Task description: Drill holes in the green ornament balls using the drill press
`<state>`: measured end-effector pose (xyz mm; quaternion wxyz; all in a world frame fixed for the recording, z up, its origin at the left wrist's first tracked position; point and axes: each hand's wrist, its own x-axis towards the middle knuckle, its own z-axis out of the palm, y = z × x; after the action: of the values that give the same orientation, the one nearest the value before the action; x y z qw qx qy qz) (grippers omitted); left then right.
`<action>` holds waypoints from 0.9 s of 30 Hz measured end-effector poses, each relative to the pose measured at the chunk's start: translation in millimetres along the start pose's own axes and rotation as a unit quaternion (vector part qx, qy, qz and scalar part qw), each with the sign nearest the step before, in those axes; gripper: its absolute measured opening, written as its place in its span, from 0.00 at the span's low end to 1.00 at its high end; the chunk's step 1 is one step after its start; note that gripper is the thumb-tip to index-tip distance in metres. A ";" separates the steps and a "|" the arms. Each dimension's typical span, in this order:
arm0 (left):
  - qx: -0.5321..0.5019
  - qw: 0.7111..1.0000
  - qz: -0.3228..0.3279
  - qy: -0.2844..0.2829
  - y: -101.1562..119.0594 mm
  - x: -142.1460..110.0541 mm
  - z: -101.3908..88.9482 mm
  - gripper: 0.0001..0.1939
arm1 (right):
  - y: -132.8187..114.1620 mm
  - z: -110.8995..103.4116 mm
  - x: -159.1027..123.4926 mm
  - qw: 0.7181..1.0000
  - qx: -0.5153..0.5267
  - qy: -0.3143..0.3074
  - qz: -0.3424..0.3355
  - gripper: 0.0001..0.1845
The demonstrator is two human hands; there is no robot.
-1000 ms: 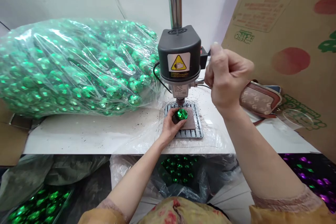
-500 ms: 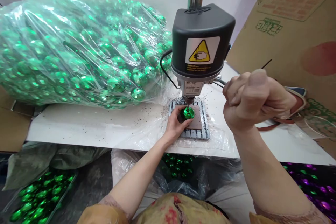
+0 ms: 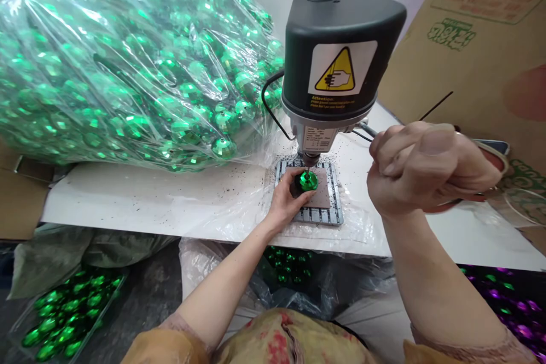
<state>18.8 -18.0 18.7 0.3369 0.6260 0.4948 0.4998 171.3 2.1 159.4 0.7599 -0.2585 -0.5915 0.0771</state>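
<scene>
My left hand (image 3: 288, 198) is closed around a shiny green faceted ball (image 3: 309, 181), fingers and thumb at its sides. Under it lies a brown square pad (image 3: 322, 199) on the slotted metal base (image 3: 335, 213) of a drill press. The drill chuck (image 3: 311, 159) sits directly above the ball, its bit at the ball's top; whether the bit has entered cannot be made out. To the right of the black drill head (image 3: 336, 51), my right hand (image 3: 426, 168) is wrapped in a fist around the feed lever (image 3: 367, 129), whose grip is mostly hidden by the fingers.
A large clear bag (image 3: 140, 74) of green balls fills the table's left. Cardboard boxes (image 3: 482, 62) stand at the right. Dark shavings dot the white table (image 3: 128, 199). Below the table are a tub of green balls (image 3: 70, 313), more in plastic, and purple ones (image 3: 524, 307).
The view has shifted slightly, so the drill head looks larger and farther right. My right fist appears a little to the right and lower. My left hand still steadies the ball beneath the chuck.
</scene>
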 end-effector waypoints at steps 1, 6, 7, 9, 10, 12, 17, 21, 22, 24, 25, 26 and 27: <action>0.001 1.000 0.001 0.000 -0.2 -0.1 0.0 0.26 | 1.7 0.7 -0.3 0.999 0.024 0.016 -0.014 0.34; 0.006 1.000 0.002 0.003 0.0 0.0 0.0 0.25 | 13.4 4.3 -2.6 0.988 0.108 0.060 -0.090 0.34; 0.008 1.000 0.002 0.004 0.0 0.0 0.0 0.25 | 15.4 4.4 -3.0 0.987 0.114 0.058 -0.096 0.34; 0.010 1.000 0.002 0.005 -0.2 0.2 0.1 0.25 | 18.7 4.1 -3.5 0.985 0.130 0.046 -0.101 0.34; 0.011 1.000 0.002 0.004 -0.4 0.3 0.2 0.25 | 20.0 3.7 -3.7 0.984 0.140 0.039 -0.102 0.34; 0.010 1.000 0.004 0.004 -0.6 0.5 0.3 0.25 | 23.1 2.5 -4.2 0.982 0.155 0.023 -0.108 0.34; 0.011 1.000 0.004 0.004 0.7 -0.3 -0.1 0.25 | 34.6 -4.9 -11.4 0.967 0.138 0.006 -0.216 0.27; 0.013 1.000 0.007 0.005 -0.1 -0.4 0.3 0.25 | 26.1 -8.2 -13.7 0.969 0.138 -0.028 -0.204 0.26; 0.013 1.000 0.009 0.005 -0.9 0.2 0.6 0.25 | 19.3 -6.4 -10.2 0.976 0.139 -0.028 -0.168 0.27; 0.008 1.000 0.015 0.005 -2.5 1.5 1.1 0.25 | 3.3 0.4 2.4 0.991 0.108 0.027 -0.078 0.28; 0.006 1.000 0.019 0.008 -2.9 1.8 1.1 0.25 | -4.2 4.9 10.7 0.996 0.075 0.038 -0.030 0.27; 0.005 1.000 0.022 0.014 -2.7 1.2 0.9 0.25 | -10.5 9.5 19.3 0.995 0.076 0.054 -0.021 0.26; 0.010 0.999 0.025 0.025 -1.8 -0.9 0.3 0.24 | -15.1 13.6 27.4 0.995 0.080 0.061 -0.020 0.26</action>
<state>18.6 -18.3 16.7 0.3052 0.6291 0.4921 0.5186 163.6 4.9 192.6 0.8145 -0.1890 -0.5407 0.0928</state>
